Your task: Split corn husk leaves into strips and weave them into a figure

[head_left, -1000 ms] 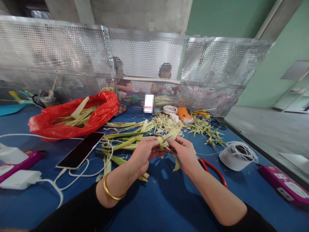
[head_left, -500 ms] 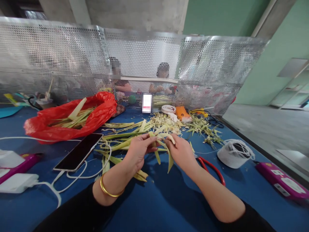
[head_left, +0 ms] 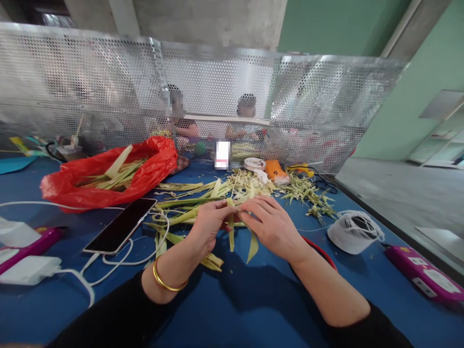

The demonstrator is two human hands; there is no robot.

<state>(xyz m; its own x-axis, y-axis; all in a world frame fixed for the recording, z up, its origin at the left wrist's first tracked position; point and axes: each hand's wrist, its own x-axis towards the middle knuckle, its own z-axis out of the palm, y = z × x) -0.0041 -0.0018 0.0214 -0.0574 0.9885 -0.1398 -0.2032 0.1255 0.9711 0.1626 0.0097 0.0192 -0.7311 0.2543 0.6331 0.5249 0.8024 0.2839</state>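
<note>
My left hand (head_left: pixel 208 226), with a gold bangle at its wrist, pinches pale green corn husk strips (head_left: pixel 231 237) between thumb and fingers. Close against it, my right hand (head_left: pixel 271 226) is closed over the same small bundle from the right, its fingers bent across the top. One husk end (head_left: pixel 253 247) hangs below the right fingers. The join between the strips is mostly hidden by my fingertips. Longer husk leaves (head_left: pixel 181 215) lie on the blue table (head_left: pixel 250 304) behind and beside my left hand. Red handles (head_left: pixel 319 249) lie partly under my right forearm.
A red plastic bag (head_left: pixel 68 191) of husks sits at left, by a phone (head_left: pixel 121 227) and white cables (head_left: pixel 119 263). Shredded husk scraps (head_left: pixel 250 186), tape (head_left: pixel 254 164) and an orange packet (head_left: pixel 276 171) lie behind. A white string spool (head_left: pixel 350 234) stands right. Two people sit beyond a perforated screen (head_left: pixel 217 72).
My right hand has turned and its fingers have moved left across the top of the strips, closer to my left fingertips. My left hand keeps its pinch. The view has shifted slightly.
</note>
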